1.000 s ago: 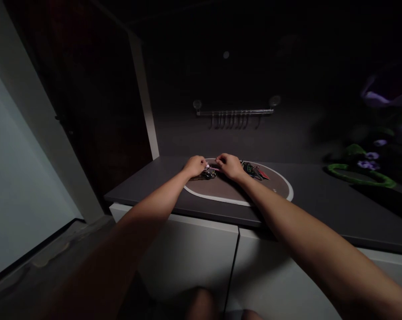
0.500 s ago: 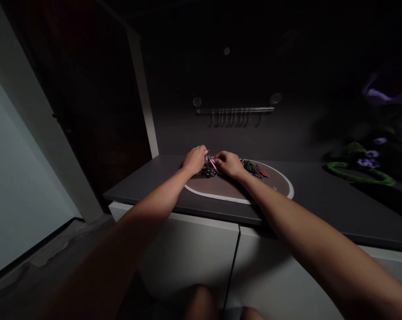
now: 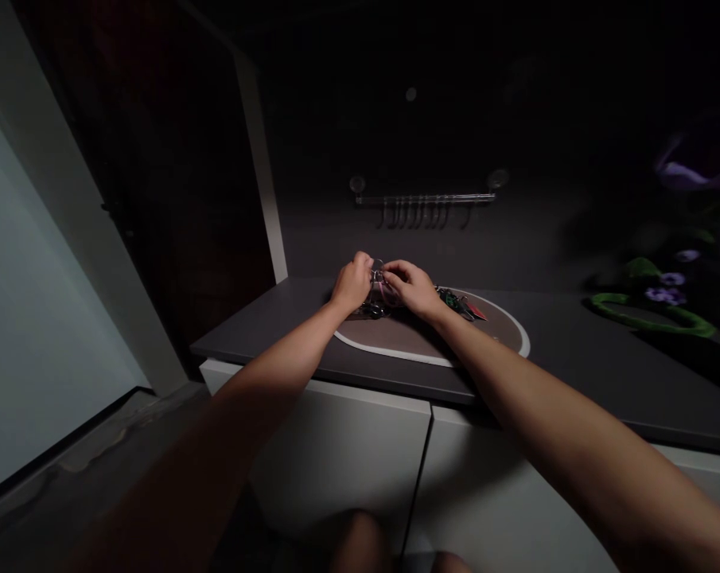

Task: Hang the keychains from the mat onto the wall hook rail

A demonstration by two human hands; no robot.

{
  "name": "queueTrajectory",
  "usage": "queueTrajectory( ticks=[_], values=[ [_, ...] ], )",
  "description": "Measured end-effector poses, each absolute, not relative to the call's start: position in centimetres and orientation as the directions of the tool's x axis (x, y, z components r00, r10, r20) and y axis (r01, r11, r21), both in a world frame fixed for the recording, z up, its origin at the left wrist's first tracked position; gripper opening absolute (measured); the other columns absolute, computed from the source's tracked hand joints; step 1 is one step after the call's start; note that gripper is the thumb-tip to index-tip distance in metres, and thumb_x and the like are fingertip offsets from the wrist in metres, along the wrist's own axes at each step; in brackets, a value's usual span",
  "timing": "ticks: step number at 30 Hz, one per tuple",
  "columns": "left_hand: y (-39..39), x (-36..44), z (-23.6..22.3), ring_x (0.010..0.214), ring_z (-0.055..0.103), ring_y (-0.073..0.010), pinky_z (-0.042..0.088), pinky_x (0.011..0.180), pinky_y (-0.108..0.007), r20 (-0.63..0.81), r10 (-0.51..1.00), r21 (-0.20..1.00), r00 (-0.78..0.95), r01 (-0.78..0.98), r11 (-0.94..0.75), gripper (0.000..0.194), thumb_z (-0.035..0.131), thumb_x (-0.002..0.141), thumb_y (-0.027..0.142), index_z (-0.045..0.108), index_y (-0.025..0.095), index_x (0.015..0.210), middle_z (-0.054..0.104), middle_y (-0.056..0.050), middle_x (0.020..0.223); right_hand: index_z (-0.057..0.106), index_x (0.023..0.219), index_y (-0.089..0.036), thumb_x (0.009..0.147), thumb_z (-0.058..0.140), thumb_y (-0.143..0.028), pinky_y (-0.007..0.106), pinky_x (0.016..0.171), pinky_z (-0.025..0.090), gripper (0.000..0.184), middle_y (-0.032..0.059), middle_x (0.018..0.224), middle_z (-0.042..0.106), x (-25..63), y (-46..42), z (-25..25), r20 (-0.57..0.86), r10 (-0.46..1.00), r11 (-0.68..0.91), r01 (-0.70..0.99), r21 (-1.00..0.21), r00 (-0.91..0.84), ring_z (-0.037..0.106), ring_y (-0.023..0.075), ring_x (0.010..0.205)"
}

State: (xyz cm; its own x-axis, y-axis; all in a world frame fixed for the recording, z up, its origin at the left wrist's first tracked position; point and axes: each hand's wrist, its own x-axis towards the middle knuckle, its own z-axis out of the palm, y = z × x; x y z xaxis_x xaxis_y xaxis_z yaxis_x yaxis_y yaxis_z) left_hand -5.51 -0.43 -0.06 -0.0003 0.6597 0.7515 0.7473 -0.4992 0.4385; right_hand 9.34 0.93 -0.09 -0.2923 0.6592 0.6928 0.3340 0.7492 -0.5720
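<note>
Over the brown oval mat with a white rim, my left hand and my right hand meet with bent, pinching fingers on a keychain. It has a thin metal ring on top, metal fittings and a pink strap. My left fingers pinch its left side; my right thumb and fingers grip its right side. Dark metallic keys or trinkets lie on the mat below my left hand. Beside my right wrist rests a bundle of dark and green items with a red tag.
A clear rail with several hooks is fixed to the dark wall behind. The grey countertop sits over white cabinet doors. Purple flowers and a green loop are at the right. A dark doorway is at the left.
Both hands have risen slightly with the keychain. Its metal ring now shows upright between them, and the pink strap hangs lower beneath the fingers. The view has shifted a little.
</note>
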Motion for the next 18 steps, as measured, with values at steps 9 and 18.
queueTrajectory(
  ticks=[9, 18],
  values=[
    [-0.58, -5.17, -0.16, 0.076, 0.056, -0.0180, 0.035, 0.067, -0.024, 0.762, 0.647, 0.331, 0.016, 0.850, -0.410, 0.024, 0.028, 0.090, 0.031, 0.048, 0.018, 0.095, 0.061, -0.008, 0.080, 0.061, 0.081, -0.018, 0.071, 0.057, -0.038, 0.028, 0.076, 0.041, 0.022, 0.0039, 0.084, 0.059, 9.27, 1.07, -0.16, 0.688, 0.687, 0.726, 0.218, -0.652, -0.233, 0.052, 0.0152, 0.079],
    [-1.07, -5.37, -0.06, 0.080, 0.058, -0.0198, 0.036, 0.069, -0.026, 0.741, 0.669, 0.289, 0.065, 0.868, -0.404, 0.032, 0.022, 0.090, 0.034, 0.049, 0.018, 0.099, 0.063, -0.010, 0.084, 0.056, 0.076, -0.018, 0.070, 0.057, -0.040, 0.023, 0.063, 0.039, 0.023, -0.0008, 0.069, 0.055, 9.10, 0.13, 0.30, 0.605, 0.774, 0.626, 0.086, -0.775, -0.186, 0.047, 0.0108, 0.064]
  ],
)
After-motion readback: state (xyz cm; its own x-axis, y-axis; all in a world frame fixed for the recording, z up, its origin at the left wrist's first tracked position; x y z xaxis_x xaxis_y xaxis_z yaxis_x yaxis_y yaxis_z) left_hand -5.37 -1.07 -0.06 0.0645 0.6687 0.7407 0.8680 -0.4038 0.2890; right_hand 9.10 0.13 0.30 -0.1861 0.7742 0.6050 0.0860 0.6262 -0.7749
